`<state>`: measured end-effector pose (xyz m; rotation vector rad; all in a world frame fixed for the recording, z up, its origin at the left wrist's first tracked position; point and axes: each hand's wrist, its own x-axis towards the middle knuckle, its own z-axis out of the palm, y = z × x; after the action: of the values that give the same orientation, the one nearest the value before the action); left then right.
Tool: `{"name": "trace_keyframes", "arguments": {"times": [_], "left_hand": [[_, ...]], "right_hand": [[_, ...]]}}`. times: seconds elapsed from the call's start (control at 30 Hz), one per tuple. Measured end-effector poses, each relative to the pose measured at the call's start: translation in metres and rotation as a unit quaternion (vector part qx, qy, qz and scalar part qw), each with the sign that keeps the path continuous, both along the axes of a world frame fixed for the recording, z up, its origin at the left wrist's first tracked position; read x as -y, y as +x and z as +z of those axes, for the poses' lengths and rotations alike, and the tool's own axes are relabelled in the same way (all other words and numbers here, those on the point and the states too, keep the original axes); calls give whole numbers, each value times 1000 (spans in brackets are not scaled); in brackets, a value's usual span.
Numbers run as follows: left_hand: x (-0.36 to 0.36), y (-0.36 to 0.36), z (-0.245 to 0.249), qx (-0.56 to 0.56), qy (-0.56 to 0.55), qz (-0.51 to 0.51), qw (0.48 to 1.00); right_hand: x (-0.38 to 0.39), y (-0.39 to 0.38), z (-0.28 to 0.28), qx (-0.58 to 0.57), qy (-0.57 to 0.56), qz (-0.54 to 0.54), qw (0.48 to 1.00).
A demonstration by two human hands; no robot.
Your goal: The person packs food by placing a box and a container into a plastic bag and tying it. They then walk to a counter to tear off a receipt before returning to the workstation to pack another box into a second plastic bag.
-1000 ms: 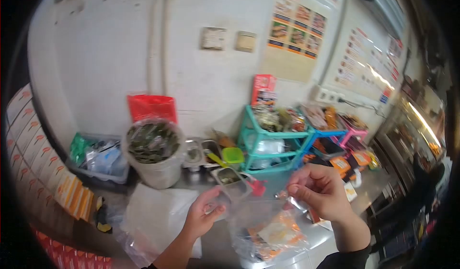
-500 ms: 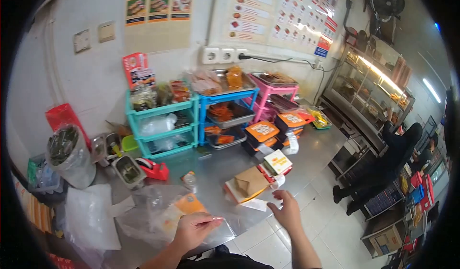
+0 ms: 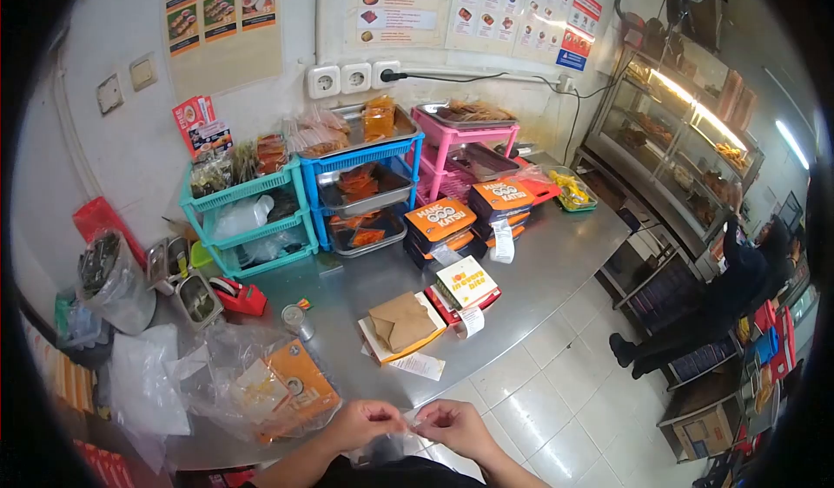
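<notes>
My left hand (image 3: 369, 423) and my right hand (image 3: 452, 427) come close together over the table's front edge. Both are closed, fingertips pinched on a small piece of clear plastic (image 3: 388, 447), whose full shape I cannot make out. Left of my hands, an orange box (image 3: 304, 379) lies inside a clear plastic bag (image 3: 213, 358). Beyond my hands is an open-topped white and orange box (image 3: 380, 349) with a folded brown paper (image 3: 401, 325) on it and a receipt (image 3: 420, 366) at its front. A white-lidded red box (image 3: 466, 281) sits behind it.
Stacked orange boxes (image 3: 437, 221) stand farther back beside blue racks (image 3: 317, 201), teal racks (image 3: 204, 206) and pink racks (image 3: 443, 141). A can (image 3: 297, 321) and a red tape dispenser (image 3: 243, 300) are on the metal table (image 3: 339, 301). Another person (image 3: 738, 271) stands at right.
My right hand has come from an open reach on the right to meet my left hand, and now pinches the clear plastic. The view has shifted, showing the bagged box more fully.
</notes>
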<state>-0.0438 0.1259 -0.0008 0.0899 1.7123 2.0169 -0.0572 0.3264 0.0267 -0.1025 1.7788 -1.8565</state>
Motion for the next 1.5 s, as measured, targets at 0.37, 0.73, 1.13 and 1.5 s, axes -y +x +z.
{"name": "trace_keyframes", "arguments": {"times": [0.37,0.73,1.13,1.5], "left_hand": [[-17,15,-14,-126,-59,0,990],[-1,22,36,-181,-12,386,905],[48,23,28,-291,-275,338,852],[109,64,48,-290,-454,394,744]], "right_hand": [[5,-11,-43,119,-204,-124,964],[33,-4,-46,-327,46,-57,942],[55,-34,6,-290,136,30,947],[119,-38,53,-415,-81,150,894]]}}
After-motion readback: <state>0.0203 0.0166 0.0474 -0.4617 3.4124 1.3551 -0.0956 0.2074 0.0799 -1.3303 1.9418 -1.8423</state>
